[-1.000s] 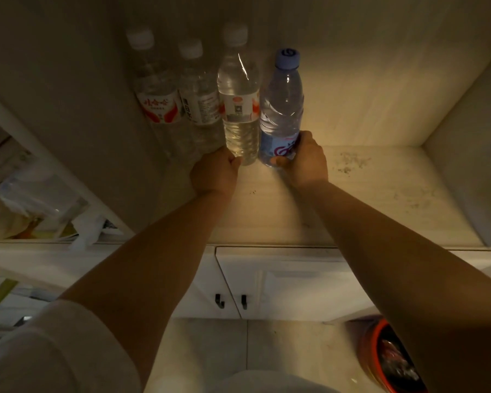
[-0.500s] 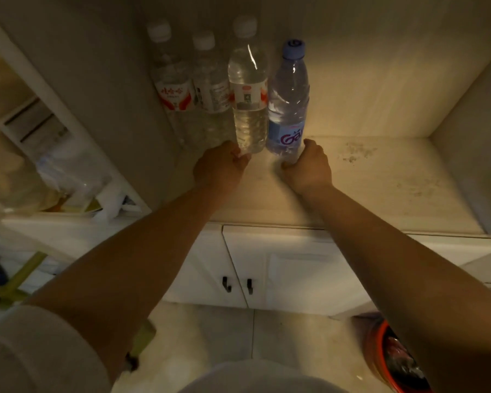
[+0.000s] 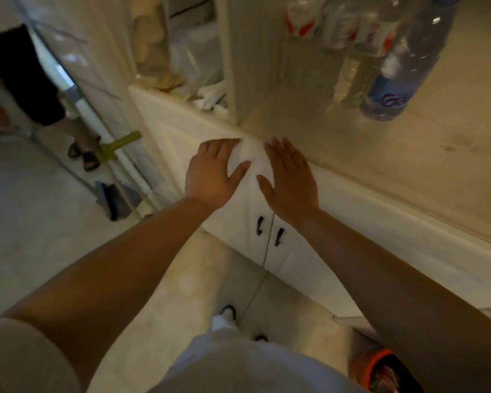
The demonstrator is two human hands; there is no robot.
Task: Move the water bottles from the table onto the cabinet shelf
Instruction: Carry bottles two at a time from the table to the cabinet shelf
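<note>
Both hands empty: left hand (image 3: 210,174) and right hand (image 3: 291,180) fingers spread flat, off the bottles (image 3: 352,52), near shelf (image 3: 408,154) front edge.

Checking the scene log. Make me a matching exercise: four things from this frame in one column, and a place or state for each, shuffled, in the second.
Column one:
1. blue-label bottle
2. left hand
3. black door handles
4. orange-rimmed bin

Column two:
A. on the floor, bottom right corner
B. open, holding nothing, in front of the cabinet
C. standing on the cabinet shelf
D. on the doors, below the hands

Pairs: 1-C, 2-B, 3-D, 4-A.

The right hand is likewise open and empty.
</note>
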